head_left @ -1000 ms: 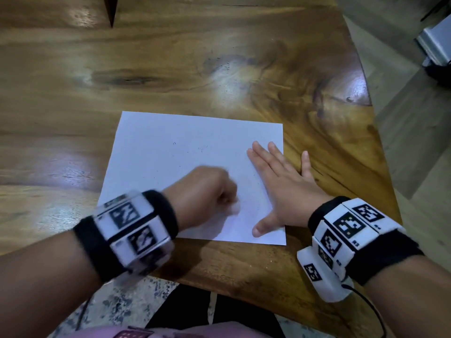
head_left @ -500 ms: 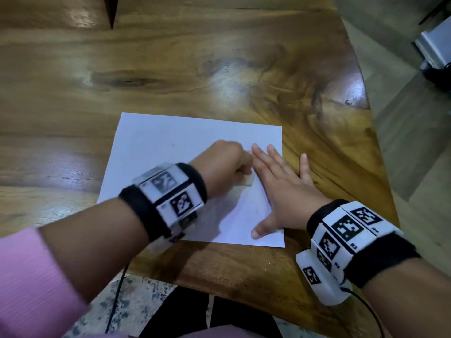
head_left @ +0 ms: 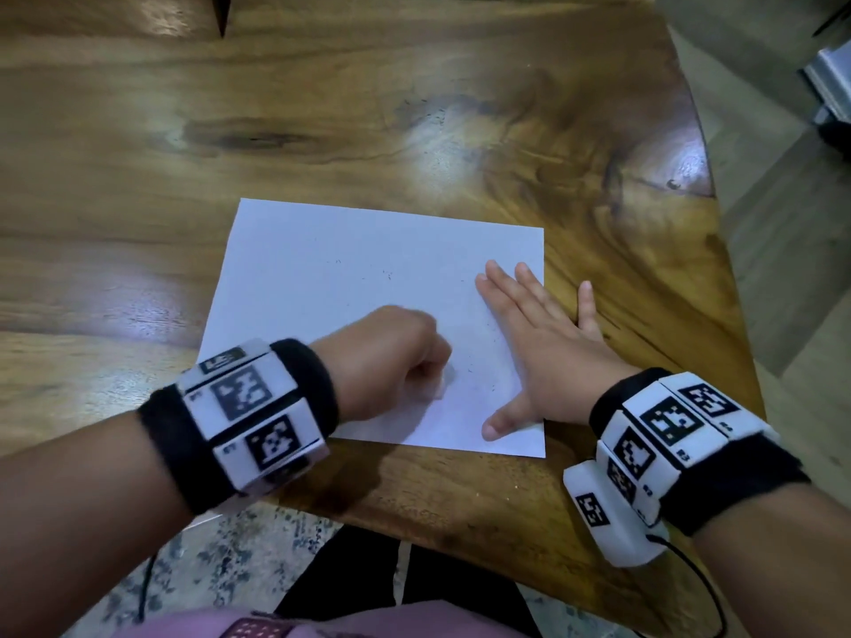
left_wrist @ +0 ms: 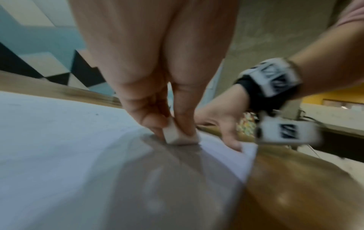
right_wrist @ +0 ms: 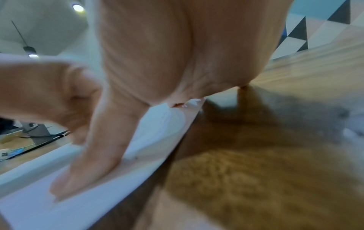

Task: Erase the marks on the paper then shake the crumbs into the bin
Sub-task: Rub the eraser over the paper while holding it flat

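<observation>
Head view: your left hand fisted over eraser, low on paper; right hand flat, fingers spread, pinning right edge on table. Keep strokes short, rub away from pinned side.

Left wrist view: fingertips pinch eraser, corner down on sheet. Press lightly.

Right wrist view: blurred; thumb seemingly flat on paper. Bin not in view.

The paper lies on the table, near its front-right edge.
</observation>
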The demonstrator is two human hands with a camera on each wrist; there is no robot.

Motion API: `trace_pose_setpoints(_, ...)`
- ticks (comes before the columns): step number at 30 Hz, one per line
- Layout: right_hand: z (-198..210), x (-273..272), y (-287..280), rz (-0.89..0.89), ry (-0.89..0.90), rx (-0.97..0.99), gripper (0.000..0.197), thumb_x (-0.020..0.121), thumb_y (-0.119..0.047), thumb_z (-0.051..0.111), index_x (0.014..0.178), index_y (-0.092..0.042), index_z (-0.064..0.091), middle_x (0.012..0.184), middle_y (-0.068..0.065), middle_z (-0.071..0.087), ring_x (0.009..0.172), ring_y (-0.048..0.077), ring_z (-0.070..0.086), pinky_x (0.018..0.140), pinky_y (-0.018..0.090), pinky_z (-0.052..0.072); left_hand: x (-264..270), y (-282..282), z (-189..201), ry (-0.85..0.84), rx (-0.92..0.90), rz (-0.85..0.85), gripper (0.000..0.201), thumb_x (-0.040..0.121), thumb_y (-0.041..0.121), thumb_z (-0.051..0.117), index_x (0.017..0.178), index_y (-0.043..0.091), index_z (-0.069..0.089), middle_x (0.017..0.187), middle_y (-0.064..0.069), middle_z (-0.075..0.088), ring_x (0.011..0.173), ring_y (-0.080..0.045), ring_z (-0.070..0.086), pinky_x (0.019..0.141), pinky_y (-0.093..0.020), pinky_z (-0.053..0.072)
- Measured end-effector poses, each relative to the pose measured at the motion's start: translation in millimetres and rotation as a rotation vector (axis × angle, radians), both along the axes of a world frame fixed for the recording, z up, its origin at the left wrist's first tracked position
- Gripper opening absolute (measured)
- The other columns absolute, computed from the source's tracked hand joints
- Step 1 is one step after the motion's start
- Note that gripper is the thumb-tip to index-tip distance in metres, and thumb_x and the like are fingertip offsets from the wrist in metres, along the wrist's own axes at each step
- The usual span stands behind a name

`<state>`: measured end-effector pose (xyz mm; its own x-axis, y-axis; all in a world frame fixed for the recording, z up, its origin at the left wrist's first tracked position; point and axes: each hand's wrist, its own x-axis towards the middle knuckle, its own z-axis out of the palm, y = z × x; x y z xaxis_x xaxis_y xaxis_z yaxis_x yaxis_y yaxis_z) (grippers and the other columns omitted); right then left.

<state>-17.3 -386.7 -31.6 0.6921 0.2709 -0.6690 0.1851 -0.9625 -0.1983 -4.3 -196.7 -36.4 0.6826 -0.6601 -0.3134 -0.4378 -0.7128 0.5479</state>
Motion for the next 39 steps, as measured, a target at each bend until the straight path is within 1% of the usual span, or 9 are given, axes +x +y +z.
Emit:
trace_pose_setpoints(2, 0.0, -0.9, 0.1, 0.005, 0.001, 0.002, 0.145, 0.052, -0.067, 0.077, 0.142, -0.032, -0.031, 0.135, -0.025, -0.046, 0.125, -0.001, -0.044, 0.106, 0.06, -0.023, -7.3, 14.3, -3.1, 0.054, 0.036, -0.035, 0.016, 0.074, 0.005, 0.063, 0.064, 0.017, 0.06, 0.074, 0.002, 0.056, 0.071, -0.017, 0.054, 0.066, -0.031, 0.044)
trace_pose_setpoints(8, -0.9, -0.6, 1.2, 0.014, -0.013, -0.011, 0.146, 0.051, -0.069, 0.075, 0.141, -0.032, -0.033, 0.136, -0.025, -0.046, 0.128, 0.001, -0.042, 0.105, 0.06, -0.024, 48.4, -27.2, 2.3, -0.106, -0.024, 0.162, 0.007, 0.075, 0.014, 0.063, 0.079, 0.008, 0.065, 0.08, -0.007, 0.058, 0.074, -0.018, 0.045, 0.059, -0.023, 0.022)
trace_pose_setpoints(11, -1.0, -0.2, 0.0, 0.01, -0.015, -0.011, 0.146, 0.051, -0.069, 0.076, 0.141, -0.032, -0.032, 0.137, -0.024, -0.046, 0.128, 0.0, -0.042, 0.106, 0.059, -0.023, 20.3, -3.4, -1.2, -0.054, -0.038, 0.058, 0.009, 0.073, 0.018, 0.058, 0.066, 0.013, 0.06, 0.072, 0.0, 0.051, 0.069, -0.019, 0.047, 0.062, -0.026, 0.029)
trace_pose_setpoints(15, 0.3, -1.1, 1.6, 0.019, -0.026, -0.042, 0.145, 0.052, -0.07, 0.075, 0.142, -0.03, -0.031, 0.14, -0.022, -0.045, 0.127, 0.0, -0.042, 0.106, 0.06, -0.022, -17.0, 22.5, -3.4, 0.012, 0.004, 0.043, 0.014, 0.071, 0.002, 0.062, 0.062, 0.012, 0.058, 0.075, 0.0, 0.053, 0.068, -0.018, 0.055, 0.066, -0.037, 0.047)
trace_pose_setpoints(20, 10.2, 8.2, 16.6, 0.057, -0.164, -0.058, 0.136, 0.055, -0.068, 0.074, 0.149, -0.026, -0.014, 0.155, -0.011, -0.02, 0.143, 0.013, -0.019, 0.111, 0.054, -0.018, -16.0, 19.9, -2.1, -0.007, -0.03, 0.089, 0.01, 0.075, 0.009, 0.062, 0.065, 0.01, 0.06, 0.078, -0.003, 0.053, 0.072, -0.023, 0.056, 0.069, -0.039, 0.048)
trace_pose_setpoints(27, -3.4, 15.6, 24.6, 0.136, -0.123, 0.014, 0.141, 0.054, -0.068, 0.075, 0.146, -0.03, -0.024, 0.15, -0.017, -0.034, 0.14, 0.012, -0.029, 0.116, 0.043, -0.012, 26.3, 9.0, 8.3, -0.026, 0.027, 0.191, 0.005, 0.074, 0.014, 0.067, 0.079, 0.012, 0.068, 0.068, 0.007, 0.052, 0.07, -0.013, 0.046, 0.057, -0.007, 0.032)
trace_pose_setpoints(31, -4.8, 16.7, 23.5, 0.139, -0.11, 0.012, 0.141, 0.053, -0.069, 0.074, 0.144, -0.032, -0.026, 0.149, -0.018, -0.035, 0.139, 0.012, -0.031, 0.116, 0.044, -0.013, 45.8, -9.2, 11.6, -0.086, 0.003, 0.301, 0.005, 0.076, 0.011, 0.061, 0.077, 0.01, 0.066, 0.074, -0.003, 0.057, 0.073, -0.02, 0.049, 0.054, -0.025, 0.023)
trace_pose_setpoints(36, -7.8, 16.2, 21.8, 0.134, -0.102, 0.024, 0.141, 0.054, -0.069, 0.075, 0.144, -0.031, -0.027, 0.148, -0.018, -0.037, 0.137, 0.012, -0.034, 0.115, 0.044, -0.015, -23.2, 26.2, -1.2, 0.09, -0.004, 0.048, 0.012, 0.073, 0.008, 0.059, 0.063, 0.014, 0.058, 0.066, 0.008, 0.048, 0.066, -0.014, 0.051, 0.062, -0.025, 0.04)
trace_pose_setpoints(39, -7.0, 15.8, 23.4, 0.137, -0.11, 0.021, 0.14, 0.055, -0.068, 0.075, 0.145, -0.031, -0.025, 0.149, -0.017, -0.036, 0.138, 0.013, -0.033, 0.115, 0.045, -0.014, -0.2, 10.5, 2.1, 0.016, -0.028, 0.072, 0.008, 0.075, 0.009, 0.06, 0.068, 0.012, 0.063, 0.072, 0.006, 0.05, 0.072, -0.019, 0.053, 0.064, -0.024, 0.033)
